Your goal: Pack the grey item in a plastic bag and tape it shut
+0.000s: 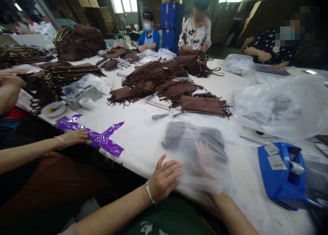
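A clear plastic bag with a dark fringed pouch in it lies at the table's near edge. My right hand shows through the plastic, fingers stretched out toward the pouch; it looks to be inside the bag's mouth. At the bag's left edge is my left hand, fingers extended and thumb apart, slightly blurred. Whether its fingertips touch the plastic I cannot tell. Just beyond lies a brown fringed pouch with a zip and a tassel.
Brown fringed pouches are heaped mid-table. A blue tape dispenser and a big plastic bag are at right. Purple tape crosses the near edge at left, beside a co-worker's hand. Several other people work around the table.
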{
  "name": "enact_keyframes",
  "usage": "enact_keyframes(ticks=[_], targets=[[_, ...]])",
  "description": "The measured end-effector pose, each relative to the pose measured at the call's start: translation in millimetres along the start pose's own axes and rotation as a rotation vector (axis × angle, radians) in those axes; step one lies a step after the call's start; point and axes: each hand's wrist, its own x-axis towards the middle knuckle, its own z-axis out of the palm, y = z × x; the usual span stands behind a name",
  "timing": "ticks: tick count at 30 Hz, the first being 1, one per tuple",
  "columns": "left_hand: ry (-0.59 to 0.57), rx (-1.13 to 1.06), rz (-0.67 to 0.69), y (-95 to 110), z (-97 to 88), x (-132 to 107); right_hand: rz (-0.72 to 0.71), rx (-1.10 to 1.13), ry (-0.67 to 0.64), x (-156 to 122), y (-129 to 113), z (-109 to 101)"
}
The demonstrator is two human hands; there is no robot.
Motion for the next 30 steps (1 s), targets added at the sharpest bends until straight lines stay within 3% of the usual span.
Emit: enact_keyframes(ticks=[3, 8, 10, 13, 15, 17, 19, 22, 24, 26, 30], targets=[[-0.135, 0.139, -0.065, -20, 0.7, -23, -0.084, -0.14, -0.049, -18, 11, 4], [-0.251, 0.233, -0.038, -49, -6.6, -45, -0.08, -0.252, -0.018, -12, 21, 16], [-0.359, 0.207, -0.014, -57, -10.9, -46, -0.093, -0.259, -0.02, -35, 25, 13], [-0.553, 0.088, 0.015, -67, -15.7, -39, -0.115, -0.244, -0.106, -102, 36, -11], [-0.647, -0.005, 0.027, -73, -18.6, -32, -0.089, -0.228, -0.28, -144, 37, -40], [-0.702, -0.08, 0.034, -78, -22.2, -24, -0.097, -0.152, -0.409, -163, 27, -71], [-0.758, -0.129, 0.054, -80, -26.6, -15, -0.095, -0.037, -0.449, -154, 10, -95], [-0.876, -0.152, 0.093, -81, -34.6, -2, -0.102, 0.113, -0.415, -106, 1, -109], [-0.944, -0.154, 0.107, -83, -41.8, 5, -0.122, 0.107, -0.425, -76, 21, -108], [-0.986, -0.161, 0.095, -86, -51.5, 8, -0.167, 0.061, -0.445, -63, 58, -105], [-1.023, -0.209, 0.05, -94, -73.6, 7, -0.251, -0.048, -0.483, -78, 120, -106]])
